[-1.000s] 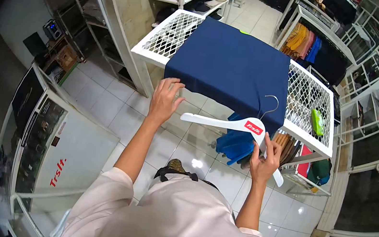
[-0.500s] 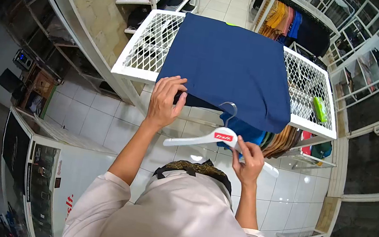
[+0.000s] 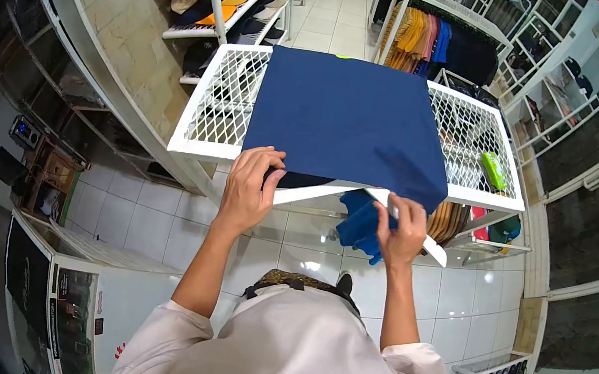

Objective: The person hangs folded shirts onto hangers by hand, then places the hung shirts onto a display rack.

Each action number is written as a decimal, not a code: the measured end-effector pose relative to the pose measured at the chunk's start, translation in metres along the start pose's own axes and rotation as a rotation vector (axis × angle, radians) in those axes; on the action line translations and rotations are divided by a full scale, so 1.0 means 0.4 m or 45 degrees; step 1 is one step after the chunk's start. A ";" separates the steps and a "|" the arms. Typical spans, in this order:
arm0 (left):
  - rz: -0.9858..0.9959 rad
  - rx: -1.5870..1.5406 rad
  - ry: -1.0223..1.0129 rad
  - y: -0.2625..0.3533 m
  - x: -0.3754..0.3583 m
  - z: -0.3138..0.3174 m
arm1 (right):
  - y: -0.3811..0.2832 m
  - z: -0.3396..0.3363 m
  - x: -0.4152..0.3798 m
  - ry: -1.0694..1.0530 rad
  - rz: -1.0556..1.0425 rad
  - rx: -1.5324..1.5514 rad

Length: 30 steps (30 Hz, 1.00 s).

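Note:
A navy shirt lies flat across the white mesh table, its near hem lifted a little. At the left corner of that hem, the fingers of my left hand are closed on the fabric. My right hand grips a white clothes hanger near its right arm. The hanger's hook and upper middle are hidden under the shirt's near edge. Its left arm reaches toward my left hand, and its right end sticks out past my right fingers.
A bright green packet lies on the mesh at right. Blue clothing and brown garments hang below the table. Shelves of caps stand at back left, and a clothes rack at back right. White floor tiles surround the table.
My right hand has pushed the hanger forward; its hook and printed label have gone from sight under the shirt hem. My left hand stays at the hem corner. The camera view has tilted up.

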<state>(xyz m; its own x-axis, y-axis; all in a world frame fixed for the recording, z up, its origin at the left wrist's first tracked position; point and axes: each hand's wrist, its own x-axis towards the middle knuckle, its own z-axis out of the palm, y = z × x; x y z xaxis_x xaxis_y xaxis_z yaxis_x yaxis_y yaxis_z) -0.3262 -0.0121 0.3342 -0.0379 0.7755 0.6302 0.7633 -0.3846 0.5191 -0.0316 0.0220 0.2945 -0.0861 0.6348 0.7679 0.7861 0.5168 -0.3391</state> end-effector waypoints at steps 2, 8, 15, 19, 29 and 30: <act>0.020 0.016 -0.049 0.001 -0.003 -0.007 | 0.008 -0.017 0.025 0.032 0.168 -0.052; 0.053 0.052 -0.130 0.003 -0.022 -0.018 | 0.010 0.008 0.111 -0.118 0.304 -0.157; 0.012 0.139 -0.240 -0.002 -0.013 -0.058 | 0.026 0.090 0.131 -0.174 0.224 -0.139; -0.061 0.128 -0.184 -0.006 -0.005 -0.089 | 0.051 0.041 0.127 -0.137 0.330 -0.214; -0.054 0.115 -0.091 0.020 0.024 -0.084 | 0.045 0.071 0.163 -0.065 0.382 -0.380; -0.065 0.126 -0.082 0.016 0.030 -0.088 | 0.062 0.063 0.163 -0.065 0.394 -0.306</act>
<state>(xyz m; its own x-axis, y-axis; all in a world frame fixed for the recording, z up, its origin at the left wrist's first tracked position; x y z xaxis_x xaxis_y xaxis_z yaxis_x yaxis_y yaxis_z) -0.3446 -0.0231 0.3653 -0.0395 0.8246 0.5644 0.8213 -0.2949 0.4884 -0.0332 0.0906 0.3225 0.1521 0.7704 0.6191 0.8999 0.1511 -0.4091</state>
